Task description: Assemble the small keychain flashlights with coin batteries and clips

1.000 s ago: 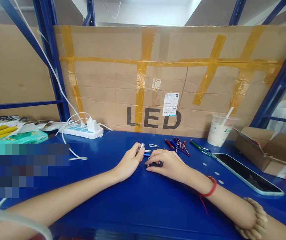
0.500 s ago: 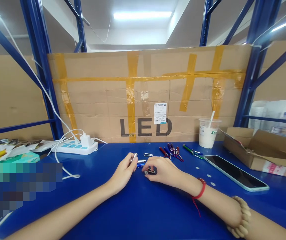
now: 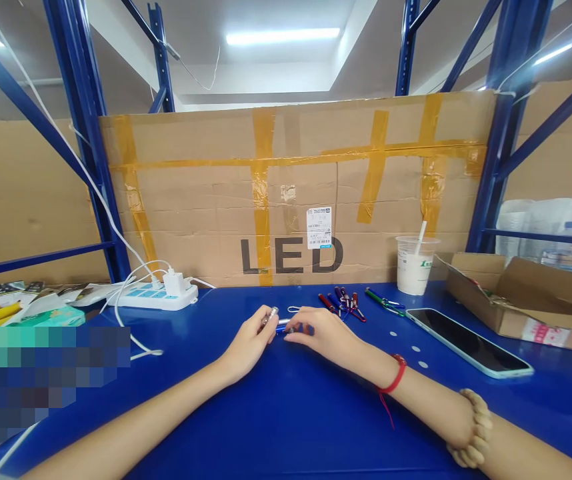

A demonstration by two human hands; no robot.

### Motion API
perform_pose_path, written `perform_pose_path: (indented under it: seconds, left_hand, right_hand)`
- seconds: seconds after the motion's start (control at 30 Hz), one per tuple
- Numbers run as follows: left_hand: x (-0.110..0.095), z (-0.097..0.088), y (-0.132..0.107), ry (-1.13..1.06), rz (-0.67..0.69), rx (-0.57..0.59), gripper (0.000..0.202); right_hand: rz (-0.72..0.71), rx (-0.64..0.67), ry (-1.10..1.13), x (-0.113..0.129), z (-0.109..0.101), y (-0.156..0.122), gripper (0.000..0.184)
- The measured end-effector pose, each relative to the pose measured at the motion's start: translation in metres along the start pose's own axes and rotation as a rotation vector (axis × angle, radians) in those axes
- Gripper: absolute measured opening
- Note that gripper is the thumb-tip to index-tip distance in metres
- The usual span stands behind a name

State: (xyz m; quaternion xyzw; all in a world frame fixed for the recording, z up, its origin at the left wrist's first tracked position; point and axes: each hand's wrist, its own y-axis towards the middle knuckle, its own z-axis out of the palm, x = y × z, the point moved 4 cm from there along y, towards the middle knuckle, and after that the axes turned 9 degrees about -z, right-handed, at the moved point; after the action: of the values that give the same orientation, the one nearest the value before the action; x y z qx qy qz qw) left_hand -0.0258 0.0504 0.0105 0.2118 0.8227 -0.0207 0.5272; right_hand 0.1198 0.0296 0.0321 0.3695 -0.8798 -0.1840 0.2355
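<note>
My left hand is closed in a pinch on a small shiny silver cylinder, whose end shows past the fingertips. Just to the right, my right hand curves down with thumb and fingertips close together. A small dark metallic bit shows at its fingertips, too little to name. Between the hands, partly behind the right fingers, lie slim blue and silver pieces on the blue tabletop. Behind the right fingers is a white wire-like loop.
Red and blue slim pieces with clips lie behind the right hand, beside green ones. To the right are a phone, a drink cup and an open cardboard box. A power strip with white cables stands left.
My right hand has lifted slightly and turned, its fingertips drawing up toward the blue and silver pieces. My left hand keeps its hold on the silver cylinder. The view has shifted slightly.
</note>
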Motion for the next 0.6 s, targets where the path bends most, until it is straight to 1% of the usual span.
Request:
perform_pose_path:
  seconds: [0.1, 0.17, 0.23, 0.3, 0.4, 0.47, 0.53, 0.6]
  left_hand:
    - [-0.001, 0.001, -0.001, 0.024, 0.014, 0.006, 0.033]
    - [-0.002, 0.002, -0.002, 0.028, 0.022, 0.014, 0.033]
    - [-0.003, 0.004, -0.003, -0.007, 0.017, 0.032, 0.033]
    - [-0.004, 0.005, -0.003, -0.081, -0.020, 0.055, 0.034]
    - [-0.002, 0.006, -0.001, -0.183, -0.103, 0.067, 0.035]
    - [-0.002, 0.006, 0.001, -0.218, -0.134, 0.060, 0.035]
    - [-0.001, 0.005, 0.002, -0.242, -0.153, 0.051, 0.035]
    - [-0.001, 0.005, 0.002, -0.271, -0.172, 0.047, 0.034]
  right_hand:
    - [0.054, -0.100, 0.035, -0.005, -0.002, 0.001, 0.017]
    - [0.079, -0.173, 0.064, -0.007, -0.003, 0.002, 0.010]
    - [0.068, -0.238, 0.108, -0.007, -0.005, 0.002, 0.002]
    - [0.038, -0.271, 0.169, -0.007, -0.004, 0.003, 0.007]
    - [0.022, -0.236, 0.268, -0.009, 0.000, 0.003, 0.006]
    - [0.025, -0.181, 0.265, -0.012, 0.003, 0.003, 0.011]
    - [0.030, -0.131, 0.146, -0.014, 0.003, 0.003, 0.016]
    - [0.054, -0.099, -0.045, -0.014, -0.003, 0.002, 0.020]
